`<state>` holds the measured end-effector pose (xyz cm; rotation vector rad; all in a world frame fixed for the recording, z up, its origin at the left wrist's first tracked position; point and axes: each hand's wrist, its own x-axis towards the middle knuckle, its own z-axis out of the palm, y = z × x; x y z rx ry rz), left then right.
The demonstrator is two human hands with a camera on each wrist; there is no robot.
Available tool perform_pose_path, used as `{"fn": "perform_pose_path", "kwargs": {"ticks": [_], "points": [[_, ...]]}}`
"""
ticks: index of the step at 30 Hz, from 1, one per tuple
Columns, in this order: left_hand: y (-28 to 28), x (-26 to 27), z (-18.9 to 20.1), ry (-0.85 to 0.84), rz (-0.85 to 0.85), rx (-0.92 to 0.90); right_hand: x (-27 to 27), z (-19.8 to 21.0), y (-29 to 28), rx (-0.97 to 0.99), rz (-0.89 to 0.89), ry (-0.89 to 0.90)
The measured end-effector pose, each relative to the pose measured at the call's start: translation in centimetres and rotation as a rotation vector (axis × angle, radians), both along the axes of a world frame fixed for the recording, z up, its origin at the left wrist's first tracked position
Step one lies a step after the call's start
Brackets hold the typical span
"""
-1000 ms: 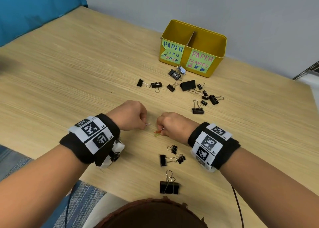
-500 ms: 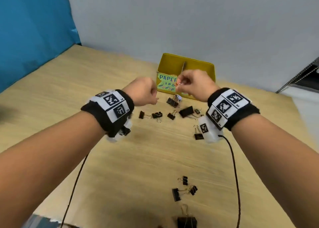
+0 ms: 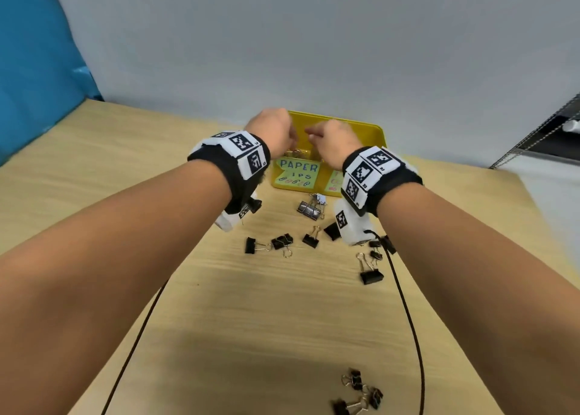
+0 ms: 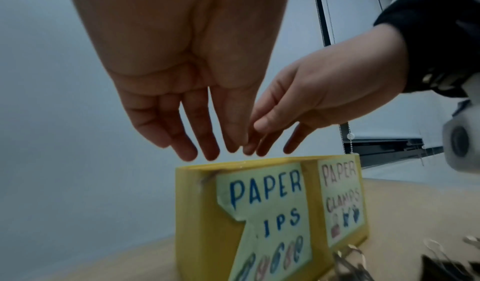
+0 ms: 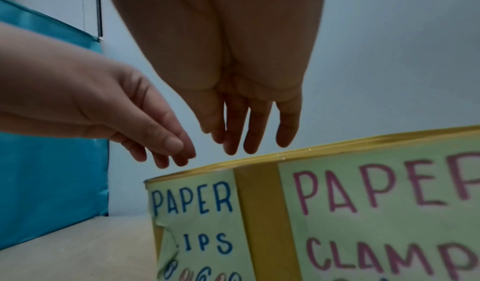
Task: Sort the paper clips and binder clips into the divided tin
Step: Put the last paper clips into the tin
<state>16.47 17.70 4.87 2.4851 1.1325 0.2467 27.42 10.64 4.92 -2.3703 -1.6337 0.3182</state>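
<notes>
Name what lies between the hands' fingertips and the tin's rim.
Nothing: both wrist views show a bare gap between the left hand, right hand and the tin.

Both forearms are bare. Each wrist wears a broad black fabric band faced with white panels printed with black square pixel-pattern codes; the matching band on the right wrist carries three such panels across its top. Under each band hangs a small white camera housing with its own code sticker, and a thin dark cable trails back from each wrist.
</notes>
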Motion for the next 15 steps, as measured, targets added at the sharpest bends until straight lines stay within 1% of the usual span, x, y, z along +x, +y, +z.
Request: {"fn": "perform_pose_path", "kwargs": {"ticks": [3,5,6,8,10,13,15], "points": [[-2.5,-1.9,-0.5,-0.077,-0.041,0.051,-1.0,0.6,-3.0,0.061,0.019,-0.041],[-6.0,-3.6,-0.9,-0.071,-0.138,0.03,-2.2,1.4,-6.4,0.019,0.054,-0.065],[-7.8,-4.3,-1.1,-0.033,-0.205,-0.012,-2.9,1.9,-8.3,-0.051,0.085,-0.077],[-12.0,-6.0,-1.7,0.102,-0.387,-0.135,-4.6,2.6,-13.1,-0.251,0.143,-0.084],[-15.7,-7.4,-2.6,0.256,-0.573,-0.253,-6.2,2.7,-18.0,-0.442,0.158,-0.04],[-20.3,-9.1,-4.1,0.382,-0.722,-0.384,-8.2,1.8,-24.4,-0.685,0.131,0.035],[-22.5,-9.5,-5.1,0.427,-0.788,-0.37,-9.1,0.4,-27.3,-0.808,0.119,0.08]]}}
